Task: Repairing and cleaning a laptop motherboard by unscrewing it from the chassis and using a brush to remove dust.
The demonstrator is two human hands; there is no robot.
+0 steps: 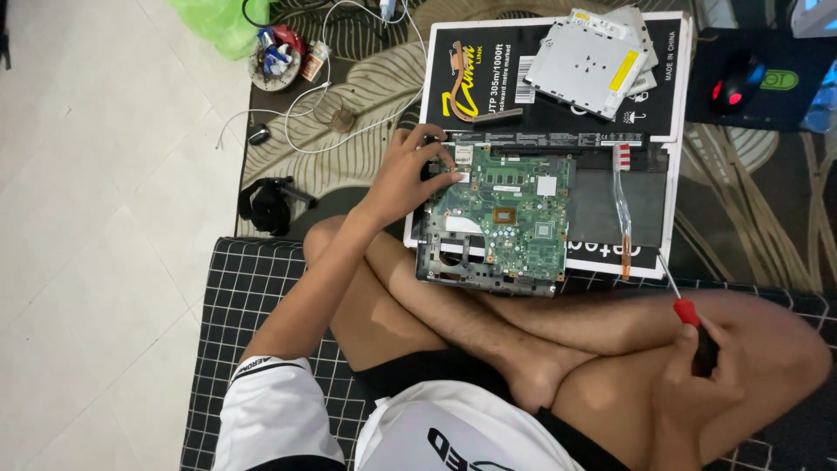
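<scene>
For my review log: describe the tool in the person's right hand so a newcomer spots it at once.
Start at the green laptop circuit board on the black box, then look lower right to the right hand on the knee. It grips a red-and-black-handled screwdriver, unlike the clear-handled, orange-cored screwdriver lying beside the board.

Left hand (410,170) outstretched, right hand (697,358) fisted

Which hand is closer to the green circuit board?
The left hand. Its fingers rest on the top left corner of the green circuit board. The right hand is off to the lower right, on the person's leg, holding a red-handled screwdriver.
</scene>
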